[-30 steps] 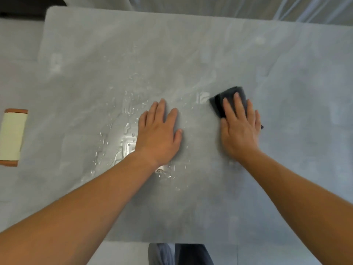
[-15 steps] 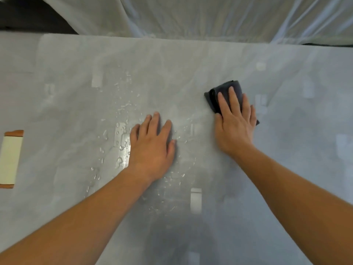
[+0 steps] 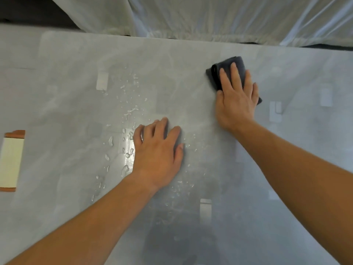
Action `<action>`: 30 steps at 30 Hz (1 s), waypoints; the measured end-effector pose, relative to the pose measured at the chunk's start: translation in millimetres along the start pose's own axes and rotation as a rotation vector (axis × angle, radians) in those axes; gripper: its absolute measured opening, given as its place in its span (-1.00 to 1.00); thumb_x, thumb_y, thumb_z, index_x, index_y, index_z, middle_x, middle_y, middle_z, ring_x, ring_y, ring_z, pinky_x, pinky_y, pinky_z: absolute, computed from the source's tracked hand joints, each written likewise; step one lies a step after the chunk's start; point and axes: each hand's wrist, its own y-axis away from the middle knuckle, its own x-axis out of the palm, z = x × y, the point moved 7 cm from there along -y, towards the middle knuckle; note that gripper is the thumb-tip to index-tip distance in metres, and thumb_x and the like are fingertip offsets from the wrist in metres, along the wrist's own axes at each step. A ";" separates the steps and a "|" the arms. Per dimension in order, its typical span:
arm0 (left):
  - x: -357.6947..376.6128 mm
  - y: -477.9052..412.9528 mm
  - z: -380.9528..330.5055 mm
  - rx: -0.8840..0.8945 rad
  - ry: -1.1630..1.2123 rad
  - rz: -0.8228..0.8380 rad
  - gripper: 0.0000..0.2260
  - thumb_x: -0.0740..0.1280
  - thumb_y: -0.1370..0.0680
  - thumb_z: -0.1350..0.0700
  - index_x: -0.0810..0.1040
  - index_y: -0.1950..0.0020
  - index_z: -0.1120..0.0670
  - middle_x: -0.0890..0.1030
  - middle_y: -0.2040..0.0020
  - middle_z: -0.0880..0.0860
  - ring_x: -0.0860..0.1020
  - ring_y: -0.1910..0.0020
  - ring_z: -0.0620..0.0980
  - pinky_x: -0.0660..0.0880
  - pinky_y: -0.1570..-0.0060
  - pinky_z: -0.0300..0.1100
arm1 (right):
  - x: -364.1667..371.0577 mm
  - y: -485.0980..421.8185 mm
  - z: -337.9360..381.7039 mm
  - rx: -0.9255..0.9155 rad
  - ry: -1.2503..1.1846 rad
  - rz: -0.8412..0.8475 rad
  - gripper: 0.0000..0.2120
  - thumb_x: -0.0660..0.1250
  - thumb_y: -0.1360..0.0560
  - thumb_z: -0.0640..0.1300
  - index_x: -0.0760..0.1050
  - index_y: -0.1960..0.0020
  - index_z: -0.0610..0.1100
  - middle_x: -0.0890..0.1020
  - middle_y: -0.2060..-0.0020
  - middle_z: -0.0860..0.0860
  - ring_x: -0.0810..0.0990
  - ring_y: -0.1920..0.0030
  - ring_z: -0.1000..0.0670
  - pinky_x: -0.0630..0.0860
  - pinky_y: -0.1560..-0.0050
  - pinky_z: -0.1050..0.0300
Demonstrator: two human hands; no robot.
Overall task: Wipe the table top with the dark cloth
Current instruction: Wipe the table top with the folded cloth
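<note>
While right hand (image 3: 236,100) is pressing flat on dark cloth (image 3: 239,63), fingers straight and slightly spread, none curling round it, folded cloth is lying on table top (image 3: 76,104), beyond and right of water droplets (image 3: 128,115), well apart from them. Left hand (image 3: 158,152) is resting palm-down on table top at right edge of droplets, fingers relaxed and close together, gripping nothing. Cream pad with brown ends (image 3: 11,161) is sitting far left of droplets. White sheer fabric (image 3: 191,16) is hanging beyond droplets, past table's far edge.
</note>
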 end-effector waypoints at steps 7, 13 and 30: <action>-15.6 -23.7 24.0 0.006 -0.002 0.005 -0.63 0.17 -0.57 -0.08 0.38 -0.36 -0.02 0.25 -0.48 0.09 0.25 -0.43 0.12 -0.15 -0.47 0.12 | 10.7 49.9 19.9 -0.466 0.117 0.152 -0.48 -0.04 -0.65 0.09 0.10 -0.61 0.12 0.08 -0.62 0.08 -0.03 -0.61 -0.17 -0.10 -0.56 -0.19; -23.5 -46.8 58.6 -0.028 -0.082 0.012 -0.55 0.08 -0.61 -0.12 0.26 -0.48 -0.02 0.14 -0.58 0.15 0.06 -0.56 0.17 -0.15 -0.50 0.15 | -0.6 -50.8 24.1 0.010 0.034 -0.020 -0.46 -0.07 -0.64 0.10 0.01 -0.62 0.11 -0.02 -0.63 0.06 -0.10 -0.61 -0.19 -0.16 -0.55 -0.21; -19.9 -42.9 72.4 0.052 -0.013 0.013 -0.47 -0.02 -0.61 -0.13 0.23 -0.57 -0.02 0.13 -0.62 0.13 0.06 -0.59 0.15 -0.11 -0.54 0.13 | 20.8 -10.6 110.5 -0.504 0.120 0.089 -0.49 -0.05 -0.66 0.09 0.10 -0.61 0.11 0.08 -0.62 0.07 -0.02 -0.60 -0.19 -0.08 -0.55 -0.21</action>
